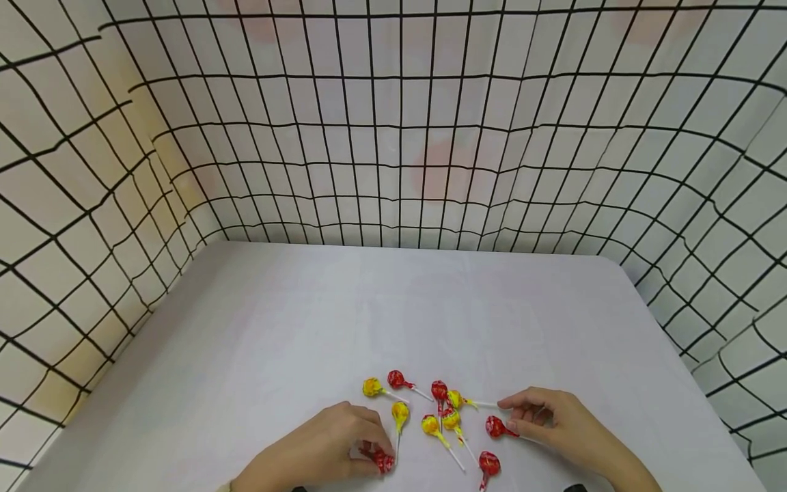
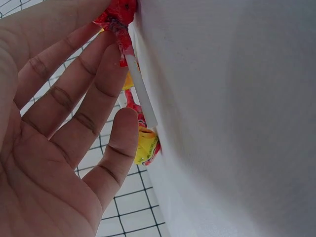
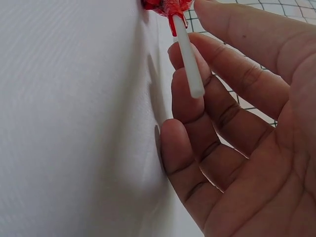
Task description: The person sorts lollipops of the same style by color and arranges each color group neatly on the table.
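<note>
My left hand (image 1: pixel 335 441) holds a red-wrapped lollipop (image 1: pixel 384 462) low over the white table, thumb and fingers about its head. In the left wrist view its white stick (image 2: pixel 142 91) slants across the fingers. To the right, my right hand (image 1: pixel 553 424) is at another red lollipop (image 1: pixel 494 427). The thumb is by its wrapper, and the index fingertip stands apart from the thumb. Its stick (image 3: pixel 188 59) passes in front of loosely bent fingers in the right wrist view. A yellow lollipop (image 1: pixel 400 413) lies just beside the left hand's fingers.
Between the hands lie more lollipops: a red one (image 1: pixel 396 379), a yellow one (image 1: pixel 371 387), a yellow one (image 1: pixel 430 425), and others grouped around a red one (image 1: pixel 439 390). Another red one (image 1: pixel 489 462) lies nearer me. Black wire mesh (image 1: pixel 399 126) surrounds the white table (image 1: pixel 393 307).
</note>
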The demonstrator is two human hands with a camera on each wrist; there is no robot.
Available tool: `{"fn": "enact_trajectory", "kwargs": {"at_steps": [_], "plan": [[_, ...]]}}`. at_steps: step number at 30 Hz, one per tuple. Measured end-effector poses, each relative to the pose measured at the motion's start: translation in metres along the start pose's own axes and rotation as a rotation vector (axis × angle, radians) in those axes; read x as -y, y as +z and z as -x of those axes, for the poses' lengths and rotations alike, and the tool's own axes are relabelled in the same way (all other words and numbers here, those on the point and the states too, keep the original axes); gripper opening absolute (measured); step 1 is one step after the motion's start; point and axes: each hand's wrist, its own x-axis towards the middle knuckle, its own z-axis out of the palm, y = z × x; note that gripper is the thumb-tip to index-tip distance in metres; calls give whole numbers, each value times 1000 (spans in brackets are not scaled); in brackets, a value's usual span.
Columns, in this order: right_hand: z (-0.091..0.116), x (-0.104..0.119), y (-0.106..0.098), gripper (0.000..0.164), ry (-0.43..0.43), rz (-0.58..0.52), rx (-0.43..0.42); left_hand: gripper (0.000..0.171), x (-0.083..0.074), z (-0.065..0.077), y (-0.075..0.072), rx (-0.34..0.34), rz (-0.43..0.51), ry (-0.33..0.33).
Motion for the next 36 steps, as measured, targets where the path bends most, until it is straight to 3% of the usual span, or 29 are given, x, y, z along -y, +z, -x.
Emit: {"fn": "enact_trajectory", "kwargs": {"at_steps": [17,26,32,36], "plan": [[2,-1,4,18,-60,-44,13,20,2,2,3,8,24,-21],[3,-1,6,14,-103,-69,26,18,0,2,1,91,110,-153],[1,1,7,16,-68,-48,39,18,2,2,1,93,109,-142],[-1,2,8,19,-44,-56,55,19,3,2,0,76,86,-97]]}}
